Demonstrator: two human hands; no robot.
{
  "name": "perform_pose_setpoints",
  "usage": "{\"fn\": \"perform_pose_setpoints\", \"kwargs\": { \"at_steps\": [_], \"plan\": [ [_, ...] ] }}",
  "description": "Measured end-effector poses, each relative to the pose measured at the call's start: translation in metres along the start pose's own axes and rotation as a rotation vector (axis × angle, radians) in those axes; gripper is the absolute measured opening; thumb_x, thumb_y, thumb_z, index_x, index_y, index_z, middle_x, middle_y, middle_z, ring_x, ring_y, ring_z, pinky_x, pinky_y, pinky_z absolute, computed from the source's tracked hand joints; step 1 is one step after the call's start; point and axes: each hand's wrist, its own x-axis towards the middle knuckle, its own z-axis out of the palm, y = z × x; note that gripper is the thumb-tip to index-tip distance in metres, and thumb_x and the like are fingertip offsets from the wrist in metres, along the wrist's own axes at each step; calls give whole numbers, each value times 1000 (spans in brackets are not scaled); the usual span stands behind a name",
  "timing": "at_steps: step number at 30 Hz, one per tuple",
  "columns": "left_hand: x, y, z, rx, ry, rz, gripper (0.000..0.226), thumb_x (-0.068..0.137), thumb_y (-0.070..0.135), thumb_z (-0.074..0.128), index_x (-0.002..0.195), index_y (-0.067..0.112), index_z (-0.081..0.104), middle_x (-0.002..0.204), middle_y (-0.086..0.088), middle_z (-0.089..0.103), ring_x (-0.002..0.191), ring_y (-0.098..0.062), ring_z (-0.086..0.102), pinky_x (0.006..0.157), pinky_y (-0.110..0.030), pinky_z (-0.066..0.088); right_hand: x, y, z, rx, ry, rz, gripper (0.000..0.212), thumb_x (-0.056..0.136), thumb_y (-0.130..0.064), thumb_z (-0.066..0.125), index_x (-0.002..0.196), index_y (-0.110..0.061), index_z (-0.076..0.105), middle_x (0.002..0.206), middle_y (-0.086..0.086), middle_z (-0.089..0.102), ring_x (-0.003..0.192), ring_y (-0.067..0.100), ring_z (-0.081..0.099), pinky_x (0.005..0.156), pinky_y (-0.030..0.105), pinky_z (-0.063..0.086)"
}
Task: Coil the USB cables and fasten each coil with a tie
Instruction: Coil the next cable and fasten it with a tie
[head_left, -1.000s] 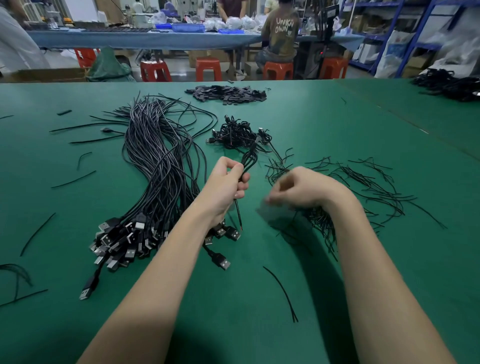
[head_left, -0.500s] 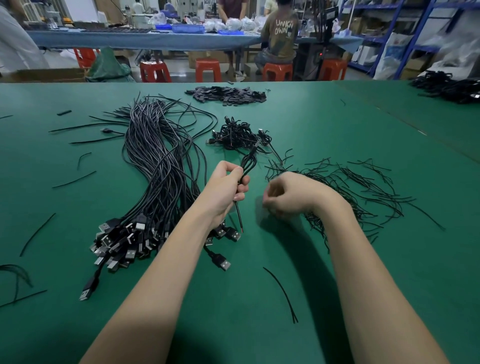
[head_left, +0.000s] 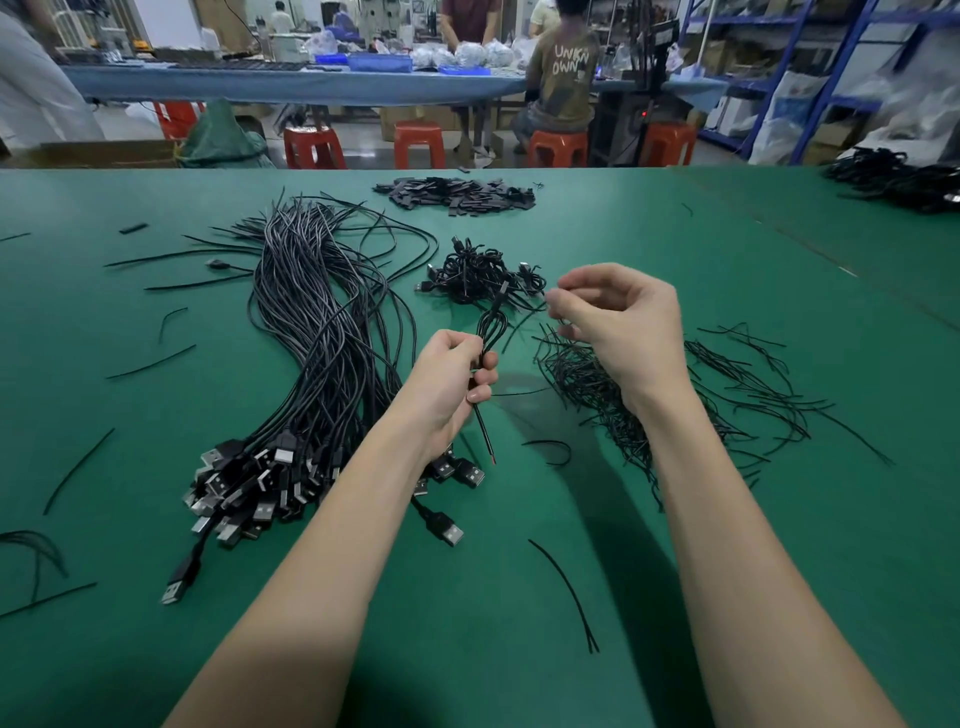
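The right hand (head_left: 621, 325) has risen from the tie pile (head_left: 613, 384), pinching a tie; the left hand (head_left: 452, 379) grips the coiled cable (head_left: 491, 332), ready for fastening.

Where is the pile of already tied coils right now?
In the head view, the tied coils lie on the green table, centre, just beyond both hands, right of the loose cable bundle and behind the loose ties.

On the table (head_left: 156, 649), the bundle of loose USB cables (head_left: 322, 332) is lying at ten o'clock of the hands, its plugs (head_left: 249, 483) pointing toward six. The heap of ties (head_left: 649, 400) is sitting at three o'clock. Finished coils (head_left: 478, 275) are lying at twelve, with a pile of small flat pieces (head_left: 462, 193) lying behind them.
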Motion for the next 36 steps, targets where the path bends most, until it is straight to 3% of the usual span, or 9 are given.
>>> {"fn": "perform_pose_setpoints", "kwargs": {
  "at_steps": [4,9,11,14,17,20,30,32,36],
  "plan": [
    [-1,0,3,-50,-6,-27,17,106,4,35,91,12,39,75,-6,48,58,-11,37,42,-18,25,-6,-1,17,256,-115,-8,12,84,6,77,89,-3,71,77,6,73,73,23,74,73,32,62],
    [-4,6,0,-265,-45,-95,18,105,2,37,89,11,38,74,-9,50,56,-13,38,41,-18,25,-11,5,34,404,44,-35,17,85,7,75,95,-1,64,87,10,66,81,26,75,79,33,62],
    [-4,7,2,-275,-54,-89,18,105,2,37,89,12,38,73,-9,50,56,-13,38,41,-18,25,-10,10,36,264,63,-91,17,84,3,78,93,-7,66,86,6,68,80,20,73,78,30,61],
    [-4,8,5,-282,-61,-67,18,104,1,38,89,12,38,72,-8,50,57,-13,38,41,-18,26,-12,17,36,-77,-53,-249,18,85,0,77,89,-15,68,85,-3,72,86,14,74,78,27,60],
    [-3,10,2,-315,-37,-54,11,104,0,38,97,9,41,74,-8,50,55,-12,39,40,-18,26,-11,19,30,-220,-153,-342,20,84,2,75,91,-15,67,87,1,73,86,13,72,83,21,59],
    [-1,11,0,-266,2,2,15,103,-1,38,92,9,42,76,-9,48,52,-10,40,40,-18,26,-10,19,27,-334,-217,-405,19,82,3,75,92,-11,66,88,2,72,81,9,69,88,16,55],
    [-3,7,0,447,69,176,15,100,18,34,88,24,38,76,-1,51,60,-14,39,54,-26,33,-11,17,33,-570,-261,-382,18,85,-11,77,99,-22,80,83,-15,74,87,3,69,94,25,53],
    [-3,8,0,486,61,185,15,101,19,33,87,24,37,75,-1,52,59,-14,39,55,-27,33,-10,15,32,-604,-268,-374,20,87,-13,76,101,-26,81,84,-19,73,89,1,68,93,21,51],
    [-3,10,2,332,11,169,21,107,26,34,88,18,37,70,-1,48,48,-7,36,41,-17,29,-9,14,29,-592,-265,-330,20,88,-12,76,101,-26,82,78,-30,64,90,-1,66,91,18,51]
  ]
}}
